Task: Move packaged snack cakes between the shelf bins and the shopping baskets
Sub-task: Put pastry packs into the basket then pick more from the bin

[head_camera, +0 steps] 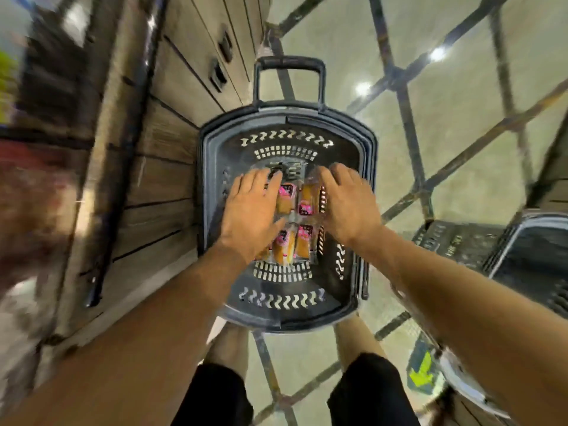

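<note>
Left hand [252, 210]: fingers spread, palm down over the snack cakes [293, 222].
Right hand [349, 204]: fingers spread, reaching down beside them.
Snack cakes: lying inside the dark basket [212, 167] on the floor.

No readable text anywhere. Pink-and-dark labels on clear-wrapped golden snack cakes [304, 207] in dark plastic shopping basket [212, 186]: print blurred, illegible. Raised lettering on second dark basket's wall [455, 241] at right edge: too smeared to read.

snack cakes [295, 222] in basket [212, 186]
</note>
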